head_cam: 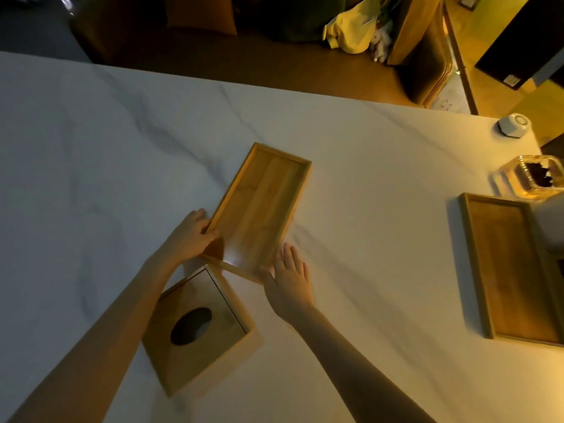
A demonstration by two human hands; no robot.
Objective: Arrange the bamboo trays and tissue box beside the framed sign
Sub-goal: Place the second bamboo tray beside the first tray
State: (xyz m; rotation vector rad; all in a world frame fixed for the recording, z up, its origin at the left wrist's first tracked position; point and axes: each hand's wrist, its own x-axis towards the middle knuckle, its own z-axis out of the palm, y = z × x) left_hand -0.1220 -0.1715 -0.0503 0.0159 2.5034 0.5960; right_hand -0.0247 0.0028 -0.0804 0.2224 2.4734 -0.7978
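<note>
An empty bamboo tray (259, 206) lies at an angle in the middle of the white marble table (91, 148). My left hand (190, 235) grips its near left corner, thumb on the rim. My right hand (290, 279) rests flat with fingers spread against the tray's near right corner. A bamboo tissue box (198, 331) with an oval hole in its top stands just below the tray, under my left forearm. A second bamboo tray (512, 270) lies at the right edge. No framed sign is recognisable in view.
A glass jar (531, 177) with dark contents stands behind the right tray, and a small white faceted object (514, 125) sits near the table's far right corner. A pale object (549, 227) overlaps the right tray. Beyond the far edge are chairs and a yellow bag (351, 29).
</note>
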